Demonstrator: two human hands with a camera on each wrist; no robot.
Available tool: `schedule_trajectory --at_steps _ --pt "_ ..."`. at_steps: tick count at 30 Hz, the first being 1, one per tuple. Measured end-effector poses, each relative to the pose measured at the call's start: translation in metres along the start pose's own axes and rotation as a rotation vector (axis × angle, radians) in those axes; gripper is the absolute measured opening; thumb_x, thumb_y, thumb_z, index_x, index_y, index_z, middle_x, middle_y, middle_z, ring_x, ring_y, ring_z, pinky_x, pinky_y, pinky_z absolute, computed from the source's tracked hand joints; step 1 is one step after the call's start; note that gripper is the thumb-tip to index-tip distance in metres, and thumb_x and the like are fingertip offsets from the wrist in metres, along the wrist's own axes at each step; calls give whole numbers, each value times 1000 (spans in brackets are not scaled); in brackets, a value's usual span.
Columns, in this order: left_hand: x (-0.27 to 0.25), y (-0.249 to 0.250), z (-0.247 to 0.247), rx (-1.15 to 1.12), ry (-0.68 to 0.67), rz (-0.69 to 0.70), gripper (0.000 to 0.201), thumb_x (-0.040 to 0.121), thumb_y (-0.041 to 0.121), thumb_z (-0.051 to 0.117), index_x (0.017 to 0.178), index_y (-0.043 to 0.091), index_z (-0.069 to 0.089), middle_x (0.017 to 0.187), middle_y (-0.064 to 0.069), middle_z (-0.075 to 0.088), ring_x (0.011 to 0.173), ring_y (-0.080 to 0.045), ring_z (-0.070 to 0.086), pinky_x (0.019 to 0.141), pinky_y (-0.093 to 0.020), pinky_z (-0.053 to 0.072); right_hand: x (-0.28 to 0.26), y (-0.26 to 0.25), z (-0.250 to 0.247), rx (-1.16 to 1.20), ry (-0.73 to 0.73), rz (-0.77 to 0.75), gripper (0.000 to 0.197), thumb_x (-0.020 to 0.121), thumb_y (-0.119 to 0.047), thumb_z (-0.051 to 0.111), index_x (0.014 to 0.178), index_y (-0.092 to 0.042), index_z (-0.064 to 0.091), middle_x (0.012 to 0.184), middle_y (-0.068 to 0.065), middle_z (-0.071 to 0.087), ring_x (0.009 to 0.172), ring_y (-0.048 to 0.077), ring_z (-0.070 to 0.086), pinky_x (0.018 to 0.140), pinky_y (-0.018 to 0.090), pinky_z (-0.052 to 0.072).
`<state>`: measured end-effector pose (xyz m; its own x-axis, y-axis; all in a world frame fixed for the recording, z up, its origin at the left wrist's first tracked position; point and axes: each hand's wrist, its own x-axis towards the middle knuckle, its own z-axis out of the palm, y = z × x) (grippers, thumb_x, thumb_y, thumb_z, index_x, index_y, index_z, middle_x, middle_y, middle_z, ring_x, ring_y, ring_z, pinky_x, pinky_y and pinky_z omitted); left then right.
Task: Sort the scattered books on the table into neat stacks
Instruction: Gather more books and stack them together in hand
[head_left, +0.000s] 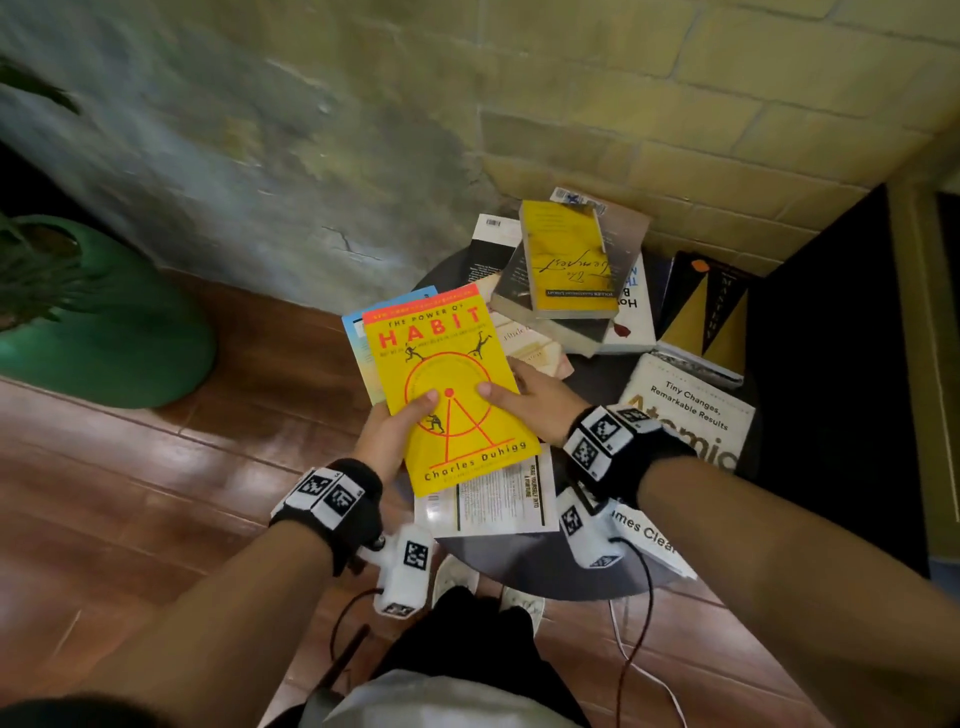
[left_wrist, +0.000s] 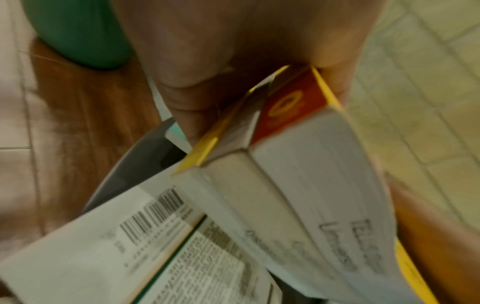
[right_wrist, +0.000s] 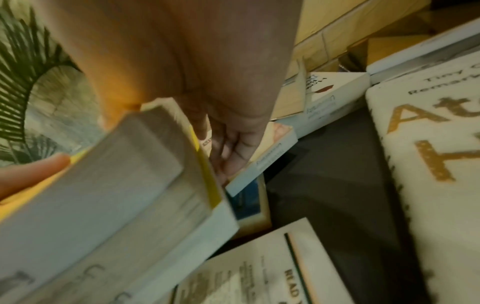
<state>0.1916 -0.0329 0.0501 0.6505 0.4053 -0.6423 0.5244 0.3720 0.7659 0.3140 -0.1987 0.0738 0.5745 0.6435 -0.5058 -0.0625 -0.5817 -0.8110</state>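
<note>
Both hands hold two paperbacks together above the round dark table (head_left: 519, 569). On top is the yellow "The Power of Habit" book (head_left: 452, 410), and a blue-covered book (head_left: 357, 338) sticks out beneath it at the upper left. My left hand (head_left: 400, 428) grips their left edge with its thumb on the cover. My right hand (head_left: 522, 397) grips the right edge, thumb on top and fingers underneath. In the left wrist view my left hand (left_wrist: 233, 61) clamps the Habit book (left_wrist: 311, 185) at the spine end. In the right wrist view my right hand (right_wrist: 207, 86) holds the pair's page edges (right_wrist: 103, 185).
A white face-down book (head_left: 493, 501) lies under the held pair. "Atomic Habits" (head_left: 685, 410) lies at the right, and a black-and-gold book (head_left: 706, 312) behind it. A loose pile topped by a yellow book (head_left: 566, 260) sits at the back. A green plant pot (head_left: 104, 322) stands on the floor at the left.
</note>
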Motion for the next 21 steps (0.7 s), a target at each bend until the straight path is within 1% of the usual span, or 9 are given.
schedule_trajectory --at_steps 2,4,5,8,10,13,15,18,21 --pt "8 -6 -7 53 41 -60 79 67 55 81 129 15 53 120 -3 68 103 -21 67 93 -40 51 0 4 -9 -59 92 10 41 91 -35 60 128 -18 56 118 1 66 109 17 61 101 37 46" --pt "22 -21 -17 118 68 -99 104 50 71 82 134 17 52 124 -2 67 107 -23 67 97 -47 50 -3 13 -26 -29 309 -9 19 89 -22 62 107 -17 67 95 -2 68 94 16 62 93 31 49" --pt "28 -27 -20 150 74 -122 112 45 76 81 136 19 51 127 -2 67 108 -24 67 98 -49 50 -4 17 -37 -23 419 -12 11 88 -20 61 98 -19 67 89 -1 67 90 18 62 89 34 50" --pt "22 -19 -16 258 127 -141 99 55 82 71 129 19 55 122 0 67 105 -24 66 94 -43 50 0 32 -73 -46 666 95 14 89 -31 59 91 -17 64 87 5 65 86 25 60 83 37 49" --pt "17 -12 -13 425 185 -136 97 56 90 59 122 20 57 117 -1 64 104 -27 63 92 -43 50 10 42 -92 -58 691 230 25 91 -40 55 89 -15 58 90 9 63 89 28 60 84 38 50" --pt "8 -1 -10 669 246 -110 115 49 94 52 138 22 47 138 -12 47 126 -35 47 107 -52 38 28 47 -97 135 620 345 31 91 -47 53 83 -18 44 90 12 57 87 34 63 84 44 53" --pt "2 7 -8 706 274 -82 118 51 85 54 147 19 33 144 -15 36 135 -35 37 111 -52 32 37 41 -95 345 605 364 40 90 -51 53 97 -15 40 100 12 55 86 30 61 75 41 53" --pt "-2 18 -7 677 280 -48 124 45 82 58 149 22 28 143 -13 34 135 -34 36 111 -53 32 49 30 -95 627 622 389 62 79 -62 61 115 -16 41 115 9 54 101 30 60 64 40 53" --pt "-1 25 -6 666 312 -1 118 52 79 61 150 23 25 143 -15 34 137 -35 32 113 -52 29 58 26 -98 667 654 416 77 70 -58 73 122 -11 40 118 11 53 103 31 57 59 40 54"
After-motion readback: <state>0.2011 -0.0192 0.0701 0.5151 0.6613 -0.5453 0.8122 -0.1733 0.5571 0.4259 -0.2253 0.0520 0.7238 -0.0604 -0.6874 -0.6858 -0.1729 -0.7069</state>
